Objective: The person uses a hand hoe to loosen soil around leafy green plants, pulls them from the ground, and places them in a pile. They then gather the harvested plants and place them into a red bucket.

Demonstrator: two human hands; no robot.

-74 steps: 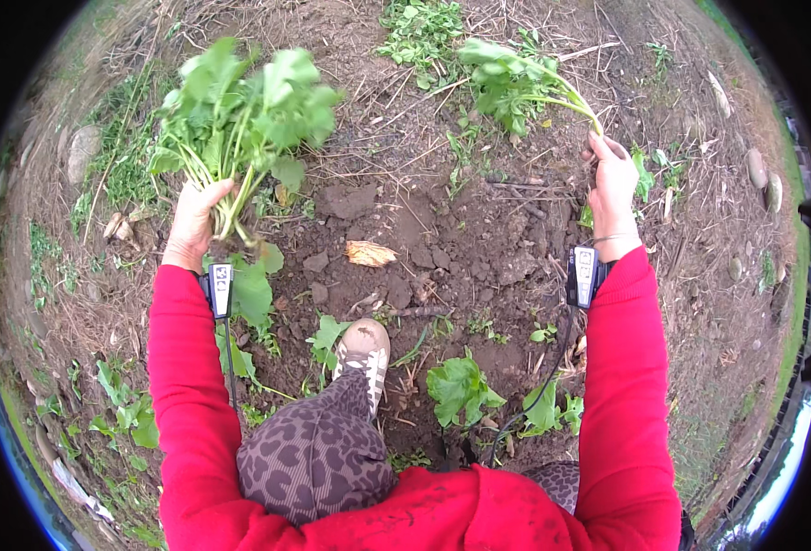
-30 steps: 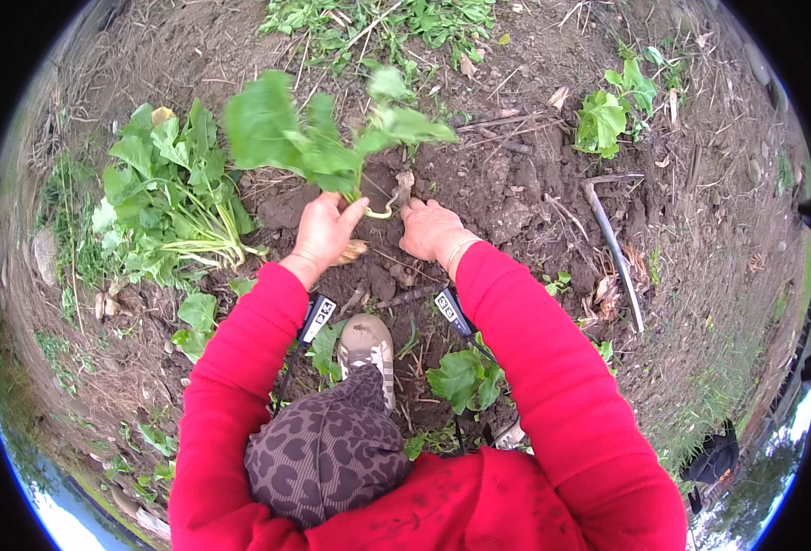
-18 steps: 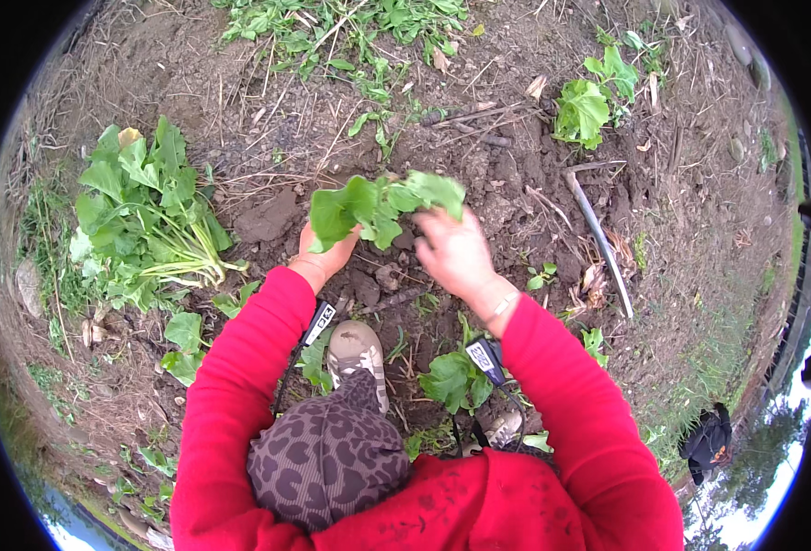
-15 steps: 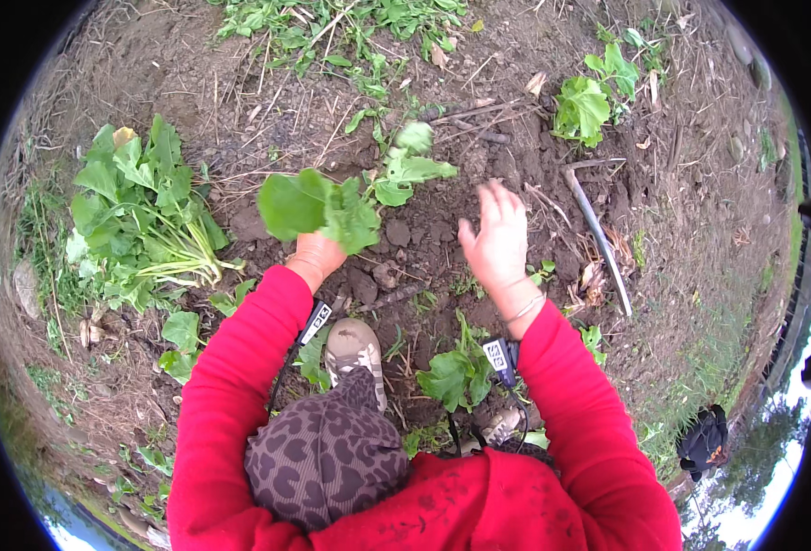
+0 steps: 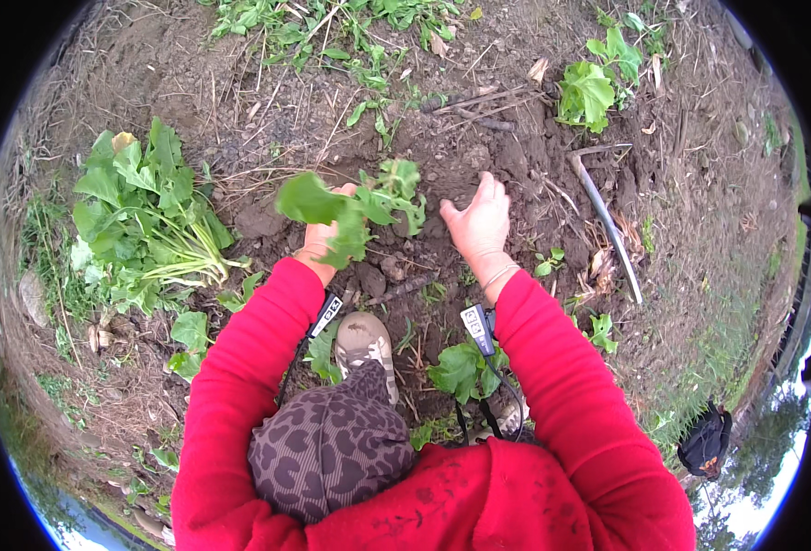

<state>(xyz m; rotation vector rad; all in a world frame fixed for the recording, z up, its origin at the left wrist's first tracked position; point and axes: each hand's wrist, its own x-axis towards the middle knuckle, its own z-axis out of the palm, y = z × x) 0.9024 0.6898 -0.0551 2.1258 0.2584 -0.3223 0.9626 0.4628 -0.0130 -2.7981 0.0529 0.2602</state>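
My left hand (image 5: 316,241) is behind the broad leaves of a leafy green seedling (image 5: 346,225). Its fingers are mostly covered, but they appear closed round the seedling's stem. The seedling's smaller leaves (image 5: 394,193) reach right over the dark soil, toward my other hand. My right hand (image 5: 481,220) is low over the loose soil, thumb and fingers apart and slightly curled, with nothing seen between them. The leaves hide the seedling's base and roots.
A pile of pulled leafy greens (image 5: 148,207) lies at left. A hoe-like tool with a long handle (image 5: 608,225) rests on the ground at right. Another leafy plant (image 5: 586,95) stands far right. My shoe (image 5: 364,342) is close to a low plant (image 5: 461,370). A dark bag (image 5: 704,441) sits at lower right.
The seedling and my left hand have shifted slightly right, and its far leaves have come lower. My right hand has moved left, closer to the seedling, its fingers now more bent.
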